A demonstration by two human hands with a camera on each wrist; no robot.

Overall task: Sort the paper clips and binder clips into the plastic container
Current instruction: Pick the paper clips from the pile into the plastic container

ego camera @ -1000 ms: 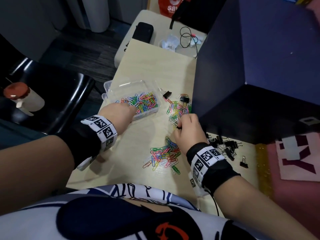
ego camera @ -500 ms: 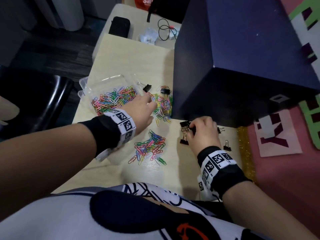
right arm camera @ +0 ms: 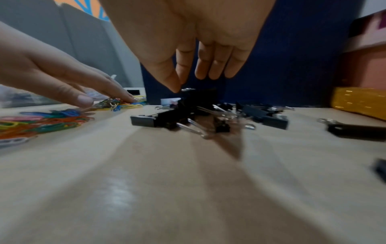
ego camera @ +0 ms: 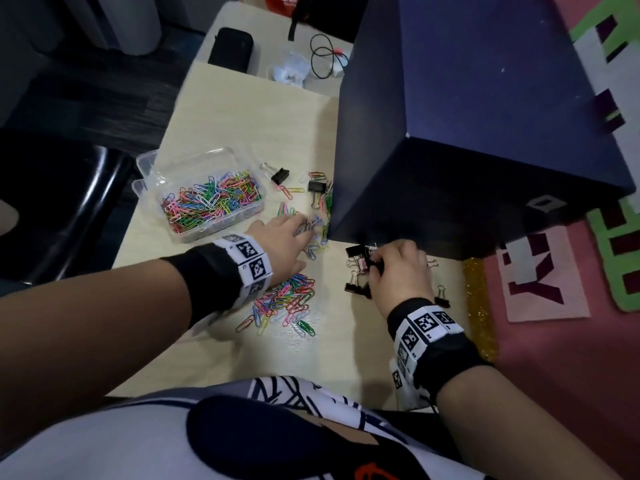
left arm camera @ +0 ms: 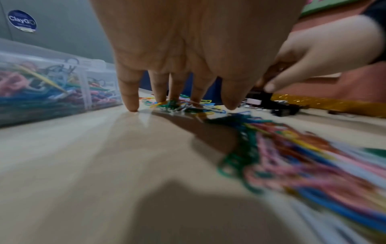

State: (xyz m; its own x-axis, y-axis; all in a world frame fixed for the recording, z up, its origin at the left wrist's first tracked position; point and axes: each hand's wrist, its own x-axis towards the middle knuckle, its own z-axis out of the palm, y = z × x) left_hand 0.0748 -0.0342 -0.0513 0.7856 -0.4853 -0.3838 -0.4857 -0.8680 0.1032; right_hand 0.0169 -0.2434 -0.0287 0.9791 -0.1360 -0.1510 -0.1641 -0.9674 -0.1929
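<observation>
A clear plastic container [ego camera: 147, 161] at the table's left holds many coloured paper clips [ego camera: 211, 200]. My left hand [ego camera: 304, 230] lies to its right, with straight fingertips [left arm camera: 160, 99] pressing on a far pile of loose paper clips [left arm camera: 188, 105]. A second pile of paper clips [ego camera: 287, 299] lies nearer me, beside my left wrist. My right hand [ego camera: 375, 268] is over a heap of black binder clips [right arm camera: 188, 113] by the blue box. Its thumb and forefinger [right arm camera: 180, 88] pinch the wire handle of a binder clip [right arm camera: 200, 97]. Two more binder clips [ego camera: 281, 174] lie beyond the far pile.
A big dark blue box [ego camera: 467, 133] stands on the table right behind both hands. A yellow glitter strip [ego camera: 478, 306] edges the table at right. A black pouch [ego camera: 230, 50] and a cable [ego camera: 323, 60] lie at the far end. A black chair [ego camera: 69, 209] is left of the table.
My left hand has left the container and gone right onto the far paper clip pile. My right hand has moved from that pile to the binder clip heap and taken hold of one.
</observation>
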